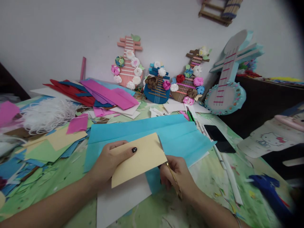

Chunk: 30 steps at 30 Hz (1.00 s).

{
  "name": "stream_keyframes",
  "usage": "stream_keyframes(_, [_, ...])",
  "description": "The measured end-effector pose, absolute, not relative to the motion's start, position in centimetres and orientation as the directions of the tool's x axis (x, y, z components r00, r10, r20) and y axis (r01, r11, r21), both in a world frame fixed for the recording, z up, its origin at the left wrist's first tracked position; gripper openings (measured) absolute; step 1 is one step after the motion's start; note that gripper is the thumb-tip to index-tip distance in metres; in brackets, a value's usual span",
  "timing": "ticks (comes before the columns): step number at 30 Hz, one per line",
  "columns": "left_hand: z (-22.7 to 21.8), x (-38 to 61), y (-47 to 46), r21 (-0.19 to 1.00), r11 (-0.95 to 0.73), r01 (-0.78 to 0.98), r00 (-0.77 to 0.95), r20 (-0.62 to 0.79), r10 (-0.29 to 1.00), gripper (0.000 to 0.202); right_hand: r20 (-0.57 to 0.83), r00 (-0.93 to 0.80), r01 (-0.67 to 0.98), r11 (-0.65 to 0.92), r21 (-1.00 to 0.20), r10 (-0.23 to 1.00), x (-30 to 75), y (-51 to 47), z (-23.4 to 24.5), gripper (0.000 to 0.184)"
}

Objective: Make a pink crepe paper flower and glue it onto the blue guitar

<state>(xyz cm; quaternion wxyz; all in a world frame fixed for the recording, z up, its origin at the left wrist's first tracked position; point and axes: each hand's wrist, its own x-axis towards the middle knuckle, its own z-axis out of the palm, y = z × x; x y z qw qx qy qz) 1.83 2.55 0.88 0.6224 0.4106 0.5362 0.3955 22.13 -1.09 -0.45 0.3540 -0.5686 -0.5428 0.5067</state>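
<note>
My left hand grips a pale yellow sheet of paper by its left side, the thumb lying flat on top. Gold-handled scissors are in my right hand, their blades at the sheet's right edge. Part of the blades is hidden by the paper, so how far they are spread cannot be made out. Beneath both hands lie a large turquoise paper sheet and a white sheet on the table.
Colored paper strips, white string and scraps cover the left. Decorated paper instruments lean against the wall. To the right are a phone, a blue glue gun and a cup.
</note>
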Motion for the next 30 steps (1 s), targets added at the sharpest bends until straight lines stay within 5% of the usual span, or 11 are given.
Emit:
stream_keyframes(11, [0.57, 1.86, 2.36, 0.94, 0.342, -0.001, 0.155, -0.338, 0.928, 0.032, -0.086, -0.083, 0.341, -0.053, -0.939, 0.993, 22.25, -1.1, -0.64, 0.037])
stream_keyframes(30, [0.54, 1.92, 2.34, 0.935, 0.355, -0.02, 0.161, -0.348, 0.924, 0.034, -0.165, -0.04, 0.331, -0.143, -0.933, 0.985, 21.9, -1.14, -0.62, 0.046])
